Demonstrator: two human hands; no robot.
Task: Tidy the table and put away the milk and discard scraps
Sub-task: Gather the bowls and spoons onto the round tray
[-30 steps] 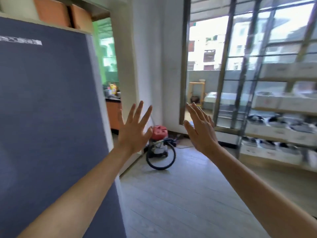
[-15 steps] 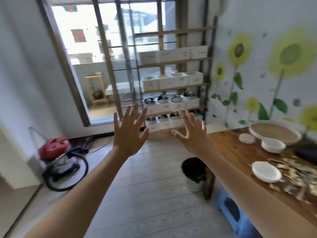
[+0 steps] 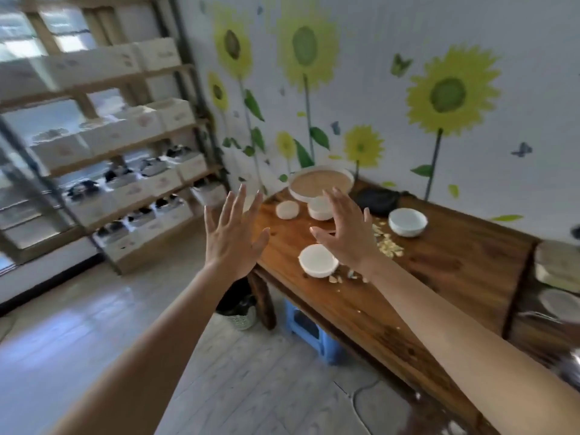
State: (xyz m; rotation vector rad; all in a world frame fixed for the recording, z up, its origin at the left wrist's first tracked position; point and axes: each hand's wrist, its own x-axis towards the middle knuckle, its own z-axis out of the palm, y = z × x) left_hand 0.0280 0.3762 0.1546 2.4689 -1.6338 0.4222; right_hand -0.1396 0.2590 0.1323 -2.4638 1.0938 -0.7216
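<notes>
Shelf boxes blurred; trays cut by right edge; bin part-hidden.

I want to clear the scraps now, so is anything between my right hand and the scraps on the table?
Nothing visible. The right hand is open and empty, held out toward the table, and the scraps lie uncovered beside it. Only a white bowl sits close by.

— What sort of place is this?
— A home dining room: a long brown wooden table carrying round white ceramic bowls and pale food scraps.
— And the wall?
— Yellow sunflower wall stickers (very homely), beside wooden shelves of white boxes.
</notes>
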